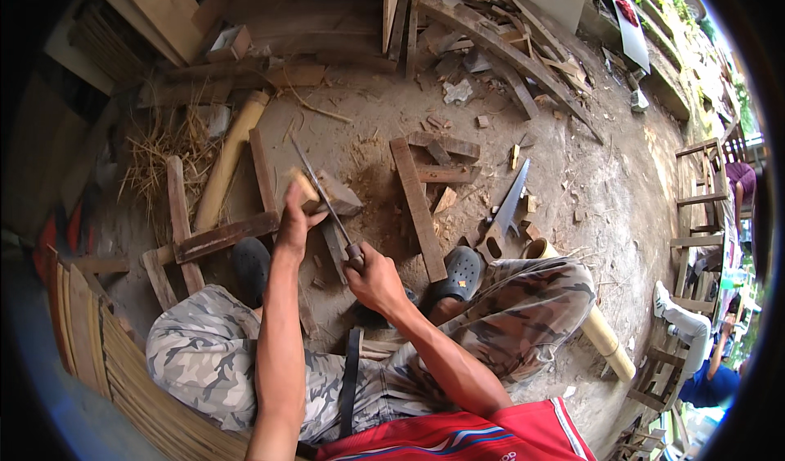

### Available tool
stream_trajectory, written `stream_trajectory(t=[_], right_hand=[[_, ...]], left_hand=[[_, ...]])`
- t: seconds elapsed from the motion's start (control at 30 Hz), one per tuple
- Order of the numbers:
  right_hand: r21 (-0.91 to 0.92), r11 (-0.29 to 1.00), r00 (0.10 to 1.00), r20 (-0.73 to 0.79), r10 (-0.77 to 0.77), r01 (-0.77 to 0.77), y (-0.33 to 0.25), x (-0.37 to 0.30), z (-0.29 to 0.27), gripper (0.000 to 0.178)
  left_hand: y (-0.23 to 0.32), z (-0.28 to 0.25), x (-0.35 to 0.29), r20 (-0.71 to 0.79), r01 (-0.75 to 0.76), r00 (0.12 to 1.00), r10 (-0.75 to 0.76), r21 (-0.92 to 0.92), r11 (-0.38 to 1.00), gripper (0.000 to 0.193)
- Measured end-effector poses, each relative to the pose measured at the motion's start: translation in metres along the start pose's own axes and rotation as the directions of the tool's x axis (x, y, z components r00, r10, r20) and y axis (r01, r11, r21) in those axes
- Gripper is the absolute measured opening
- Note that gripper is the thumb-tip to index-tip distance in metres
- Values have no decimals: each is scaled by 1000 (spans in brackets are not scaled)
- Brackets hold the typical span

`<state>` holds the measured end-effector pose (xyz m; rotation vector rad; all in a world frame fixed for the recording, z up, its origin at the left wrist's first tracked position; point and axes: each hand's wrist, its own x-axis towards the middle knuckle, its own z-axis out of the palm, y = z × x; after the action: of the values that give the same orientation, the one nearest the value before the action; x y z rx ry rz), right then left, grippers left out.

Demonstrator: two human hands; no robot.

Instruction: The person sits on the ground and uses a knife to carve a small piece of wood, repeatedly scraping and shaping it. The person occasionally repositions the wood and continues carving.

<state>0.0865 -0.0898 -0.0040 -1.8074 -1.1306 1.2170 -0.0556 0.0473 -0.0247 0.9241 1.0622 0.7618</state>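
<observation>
My right hand (378, 279) is closed around the handle of a long, narrow-bladed knife (320, 184). Its blade points away from me and to the left. Held upright in my left hand (293, 225) is a small light-coloured wood block (303, 185), slightly blurred, close beside the blade; whether the edge touches it I cannot tell. Just behind the blade, a larger wooden block (345, 202) stands near the ground, partly covered by the knife and my left hand. Wood chips and sawdust lie around it.
A handsaw (511, 195) lies to the right, beside wood offcuts. Joined timber pieces (419, 207) rest ahead, and a wooden frame (225, 238) at left near a bamboo pole (231, 162). Scrap planks (507, 48) are piled at the back. Other people sit at far right.
</observation>
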Motion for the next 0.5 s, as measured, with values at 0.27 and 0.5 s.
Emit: stream_trajectory(t=[0.27, 0.5], right_hand=[[70, 996, 998, -41, -51, 53, -12, -5, -5, 26], [-3, 1000, 999, -48, 0, -1, -6, -12, -7, 32]], left_hand=[[-16, -14, 5, -55, -8, 998, 7, -13, 1000, 98], [-7, -1, 0, -77, 23, 997, -20, 36, 999, 102]])
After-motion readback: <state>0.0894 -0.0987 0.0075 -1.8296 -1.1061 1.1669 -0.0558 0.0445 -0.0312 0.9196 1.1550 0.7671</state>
